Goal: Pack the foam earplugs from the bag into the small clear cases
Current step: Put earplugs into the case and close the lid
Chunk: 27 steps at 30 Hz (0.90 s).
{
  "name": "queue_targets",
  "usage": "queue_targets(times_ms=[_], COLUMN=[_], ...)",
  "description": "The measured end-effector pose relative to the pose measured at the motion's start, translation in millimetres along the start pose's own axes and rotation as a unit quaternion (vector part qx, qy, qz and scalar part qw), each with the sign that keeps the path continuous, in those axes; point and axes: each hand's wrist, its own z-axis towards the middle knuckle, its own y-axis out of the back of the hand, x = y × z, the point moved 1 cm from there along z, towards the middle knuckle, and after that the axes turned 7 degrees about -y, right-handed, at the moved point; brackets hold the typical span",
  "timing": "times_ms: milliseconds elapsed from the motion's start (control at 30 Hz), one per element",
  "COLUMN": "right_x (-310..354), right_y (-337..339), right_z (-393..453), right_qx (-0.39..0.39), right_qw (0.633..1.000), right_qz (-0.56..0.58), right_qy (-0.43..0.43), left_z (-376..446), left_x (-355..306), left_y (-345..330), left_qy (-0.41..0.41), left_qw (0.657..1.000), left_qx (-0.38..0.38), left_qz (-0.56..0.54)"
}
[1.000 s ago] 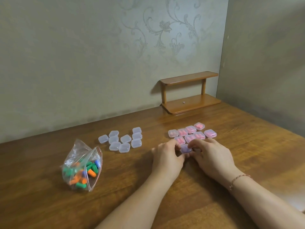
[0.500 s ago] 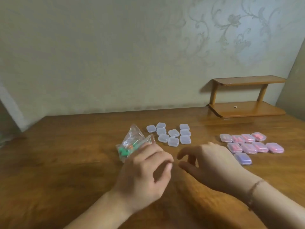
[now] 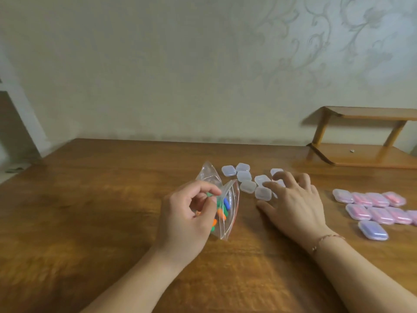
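A clear zip bag (image 3: 229, 199) with green, orange and blue foam earplugs (image 3: 222, 213) stands open at mid-table. My left hand (image 3: 187, 218) is at its mouth, thumb and forefinger pinching the bag's edge, the other fingers curled. Several empty clear cases (image 3: 244, 176) lie just behind and to the right of the bag. My right hand (image 3: 293, 204) is spread over the right part of that group, fingertips on or just above the cases, holding nothing. Several closed cases with pink earplugs (image 3: 379, 199) lie at the right, and one closed purple-tinted case (image 3: 373, 230) lies in front of them.
All of this sits on a wooden table (image 3: 90, 199) set against a pale wall. A small two-tier wooden shelf (image 3: 361, 154) stands at the back right corner. The table's left edge runs close to a doorway.
Both hands left the purple case at the right. My left hand went to the bag and took hold of its mouth; my right hand moved onto the empty cases. The view swung left.
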Motion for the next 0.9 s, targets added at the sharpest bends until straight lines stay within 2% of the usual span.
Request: queue_targets(times_ms=[233,300,367,433,533,600,667,767,900], right_x=[1.9,2.8,5.1,13.3,25.8,30.2,31.8,31.0,32.2], right_y=[8.9,17.7,33.6,47.6,52.8,50.9,49.2,48.7,47.8], right_z=[-5.2,-11.8,-20.7,-32.1,-44.5,-46.7,-47.4,-49.1,-51.6], right_qx=[-0.017,-0.061,-0.066,-0.036,-0.042,-0.05,-0.067,-0.122,-0.139], right_qw=[0.996,0.989,0.957,0.909,0.876,0.865,0.864,0.858,0.864], right_qz=[0.045,0.107,0.272,0.386,0.409,0.422,0.426,0.426,0.424], right_qy=[0.071,0.077,0.079,0.151,0.254,0.265,0.26,0.259,0.234], left_z=[-5.2,-3.3,-2.2,-1.3,-1.5,-0.8,0.2,1.1,1.2], left_x=[-15.7,-14.2,-13.3,-18.0,-22.9,-23.6,-21.5,-17.5,-14.3], left_y=[1.0,1.8,1.7,0.4,-2.2,-1.8,-0.9,-1.2,-2.8], left_qy=[0.047,0.097,0.172,0.233,0.293,0.32,0.337,0.344,0.332], left_qw=[0.992,0.978,0.95,0.921,0.867,0.819,0.79,0.781,0.765], left_qx=[0.016,0.02,0.032,0.071,0.146,0.16,0.146,0.113,0.098], left_qz=[-0.116,-0.183,-0.258,-0.304,-0.376,-0.449,-0.492,-0.509,-0.543])
